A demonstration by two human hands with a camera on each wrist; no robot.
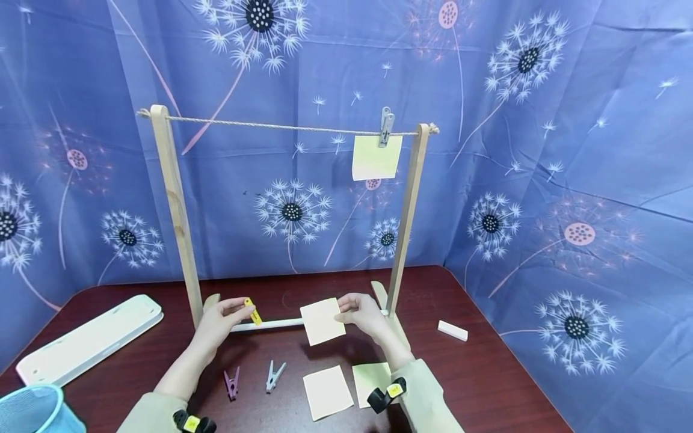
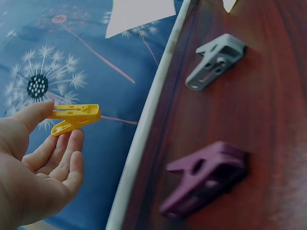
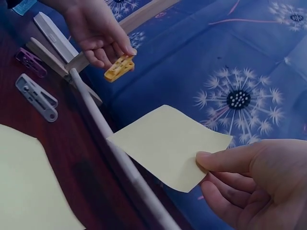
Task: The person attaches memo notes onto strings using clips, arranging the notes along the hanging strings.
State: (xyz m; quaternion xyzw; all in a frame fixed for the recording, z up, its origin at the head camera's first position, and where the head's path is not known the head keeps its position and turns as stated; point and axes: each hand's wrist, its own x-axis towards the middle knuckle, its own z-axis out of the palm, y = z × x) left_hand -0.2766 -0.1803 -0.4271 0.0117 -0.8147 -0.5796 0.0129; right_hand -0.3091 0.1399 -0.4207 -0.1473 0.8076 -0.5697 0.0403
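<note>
Above the desk (image 1: 460, 373), you pinch a yellow clip (image 1: 252, 311) between the thumb and fingers of your left hand (image 1: 218, 322), at nine o'clock from the pale note (image 1: 320, 322) clamped in the fingers of your right hand (image 1: 366, 314). A loose sheet (image 1: 328, 394) lies at six o'clock; a clipped sheet (image 1: 376, 161) hangs at one o'clock.

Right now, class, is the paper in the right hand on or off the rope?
Off: the paper is pinched by the right hand, well below the rope.
</note>
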